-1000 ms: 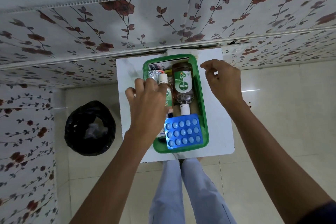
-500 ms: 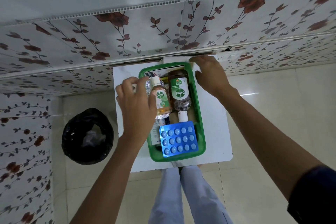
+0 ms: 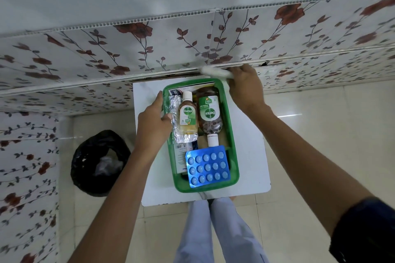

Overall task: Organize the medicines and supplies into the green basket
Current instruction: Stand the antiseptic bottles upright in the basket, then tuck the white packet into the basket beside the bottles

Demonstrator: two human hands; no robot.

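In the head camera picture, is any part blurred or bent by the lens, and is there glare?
Head view: the wall panels curve strongly from the wide-angle lens; the white item in the right hand is motion-blurred; the green basket and small Dettol bottle stay sharp; a small glare streak lies on the floor tiles.

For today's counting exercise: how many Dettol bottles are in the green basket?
2. The small bottle lies left of centre; the large bottle lies beside it on the right, cap towards the blister pack. Others may be hidden underneath.
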